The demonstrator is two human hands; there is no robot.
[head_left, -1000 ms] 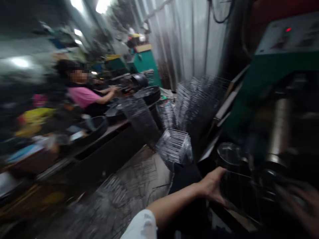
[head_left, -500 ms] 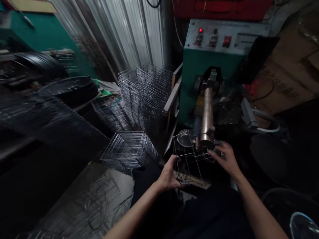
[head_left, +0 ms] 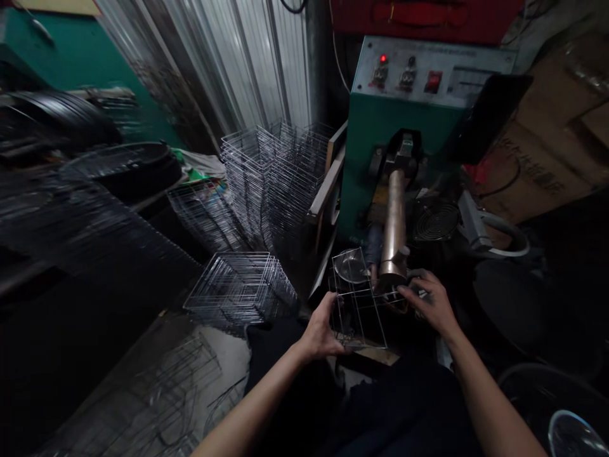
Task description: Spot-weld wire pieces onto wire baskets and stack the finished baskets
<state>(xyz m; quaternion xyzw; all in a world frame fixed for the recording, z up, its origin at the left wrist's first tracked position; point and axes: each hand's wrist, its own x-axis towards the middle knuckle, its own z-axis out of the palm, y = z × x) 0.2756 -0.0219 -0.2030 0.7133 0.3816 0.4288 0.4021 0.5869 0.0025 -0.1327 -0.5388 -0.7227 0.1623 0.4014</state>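
A wire frame [head_left: 362, 317] hangs in front of the machine's metal cylinder [head_left: 394, 225]. My left hand [head_left: 323, 330] grips its left side, thumb on top and fingers below. At the right end, just beside the cylinder's lower tip, my right hand [head_left: 428, 301] pinches the frame's wire between thumb and fingers. The frame's far edge reaches under the cylinder. Behind it sits a round metal dish [head_left: 351, 265]. The green machine [head_left: 404, 117] carries a switch panel [head_left: 432, 66] with a lit red lamp.
Stacked wire baskets [head_left: 242, 289] stand to the left, with taller stacks [head_left: 276, 181] behind them. A dark rack [head_left: 95, 222] fills the far left. More wire frames [head_left: 176, 387] lie on the floor. A cardboard box [head_left: 547, 158] and a grey handle [head_left: 495, 228] are at the right.
The cylinder's lower tip has shifted slightly relative to the wire, which now shows more clearly beneath it. Both hands keep their hold, and the view has moved slightly.
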